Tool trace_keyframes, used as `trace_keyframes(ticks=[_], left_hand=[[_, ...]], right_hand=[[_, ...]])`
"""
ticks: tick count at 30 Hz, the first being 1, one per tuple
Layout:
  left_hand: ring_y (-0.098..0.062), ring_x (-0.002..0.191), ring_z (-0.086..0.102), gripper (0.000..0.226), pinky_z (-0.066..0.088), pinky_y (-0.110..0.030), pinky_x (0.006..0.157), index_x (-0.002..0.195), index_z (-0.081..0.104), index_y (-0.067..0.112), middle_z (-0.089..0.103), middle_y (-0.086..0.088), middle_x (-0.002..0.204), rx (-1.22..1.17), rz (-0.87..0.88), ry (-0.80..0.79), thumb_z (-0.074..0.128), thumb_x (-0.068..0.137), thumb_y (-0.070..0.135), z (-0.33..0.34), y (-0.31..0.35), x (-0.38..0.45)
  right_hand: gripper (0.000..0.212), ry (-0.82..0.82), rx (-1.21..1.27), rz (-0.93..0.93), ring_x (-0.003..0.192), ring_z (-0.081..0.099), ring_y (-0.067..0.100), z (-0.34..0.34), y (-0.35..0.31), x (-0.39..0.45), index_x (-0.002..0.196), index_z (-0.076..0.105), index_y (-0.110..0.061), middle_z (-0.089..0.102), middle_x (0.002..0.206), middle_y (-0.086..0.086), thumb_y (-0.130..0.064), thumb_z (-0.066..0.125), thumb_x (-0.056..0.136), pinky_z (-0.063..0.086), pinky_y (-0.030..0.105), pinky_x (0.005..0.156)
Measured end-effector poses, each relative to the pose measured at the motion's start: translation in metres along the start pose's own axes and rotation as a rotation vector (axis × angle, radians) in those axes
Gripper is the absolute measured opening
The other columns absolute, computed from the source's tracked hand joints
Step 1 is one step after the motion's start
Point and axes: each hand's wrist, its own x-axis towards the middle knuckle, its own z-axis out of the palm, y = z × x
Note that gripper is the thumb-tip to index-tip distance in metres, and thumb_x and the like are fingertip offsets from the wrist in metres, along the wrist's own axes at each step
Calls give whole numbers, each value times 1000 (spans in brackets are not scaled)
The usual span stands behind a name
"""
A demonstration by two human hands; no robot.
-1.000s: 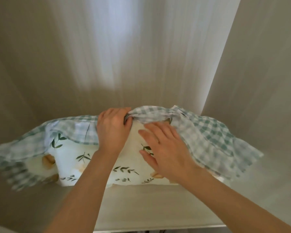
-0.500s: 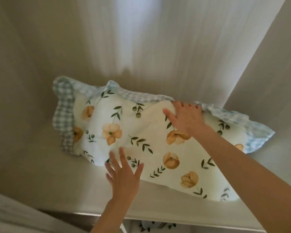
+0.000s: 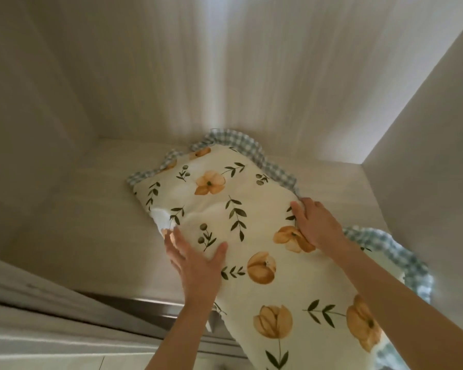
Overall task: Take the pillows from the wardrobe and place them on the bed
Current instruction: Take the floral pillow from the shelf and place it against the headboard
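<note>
Right grip (image 3: 316, 225) clasps pillow (image 3: 251, 209) on pale wardrobe shelf (image 3: 91, 209).

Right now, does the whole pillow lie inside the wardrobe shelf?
No, the pillow hangs out past the front edge of the shelf.

Floral pillow (image 3: 251, 222), gingham-frilled, overhanging wardrobe shelf (image 3: 91, 214)

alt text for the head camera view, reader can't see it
A cream pillow with orange flowers, green leaves and a green check frill lies on a pale wardrobe shelf, its near end past the shelf's front edge. The left hand rests spread on its left edge, the right hand on its right edge.
</note>
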Motion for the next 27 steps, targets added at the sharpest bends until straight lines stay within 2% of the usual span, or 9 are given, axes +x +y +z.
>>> trace_keyframes(ticks=[2,4,7,10,13,16,19,22,27], left_hand=[[-38,138,20,119,39,-60,104,150,1,32,8,-3,155,-52,-152,28,84,66,45,0,0,-4],[-39,136,25,118,39,-61,103,149,3,33,18,-9,151,-101,-277,47,85,65,45,0,-4,-10],[-41,131,38,104,41,-63,101,145,15,34,43,-10,140,-215,-356,53,78,65,58,4,-4,-27],[-36,113,55,89,52,-58,89,137,30,30,59,-3,121,-309,-418,88,75,66,60,8,2,-42],[-29,99,64,77,57,-53,82,134,34,30,63,-1,115,-342,-378,158,75,73,53,8,14,-57],[-21,91,64,70,57,-45,79,135,34,36,64,5,109,-321,-327,249,74,78,47,5,29,-76],[-15,92,63,72,56,-36,74,136,36,38,60,15,103,-316,-225,350,76,78,43,1,47,-103],[-4,92,62,72,49,-20,66,138,40,32,58,21,102,-341,-129,449,79,77,38,-3,59,-131],[-6,100,65,71,58,-31,80,134,44,36,64,15,113,-371,3,594,82,74,39,-21,79,-184]], right_hand=[[63,22,-41,-34,112,54,40,4,0,-2,139,41,-19,53,131,16,-59,21,94,44,48,94],[61,-25,-14,-18,111,56,37,5,-1,-4,140,38,-20,56,129,15,-58,23,95,44,44,90],[66,-83,7,-10,103,59,35,6,-1,-8,139,35,-21,62,117,15,-64,23,92,44,42,84],[70,-124,2,-28,98,60,33,5,2,-14,138,34,-20,64,111,12,-70,25,89,47,40,81],[72,-161,82,-33,97,61,31,0,10,-22,136,37,-21,64,110,9,-72,30,86,49,41,84],[70,-184,215,-46,98,61,30,-9,22,-33,135,40,-20,65,111,7,-71,34,86,49,44,89],[63,-147,286,-79,97,61,29,-16,31,-50,131,44,-20,65,109,5,-66,39,88,49,43,88],[61,-75,351,-141,97,61,28,-25,37,-65,130,45,-20,64,108,3,-63,44,87,50,44,87],[59,-43,591,-267,100,60,23,-44,42,-99,133,41,-27,62,111,-4,-62,47,86,49,42,89]])
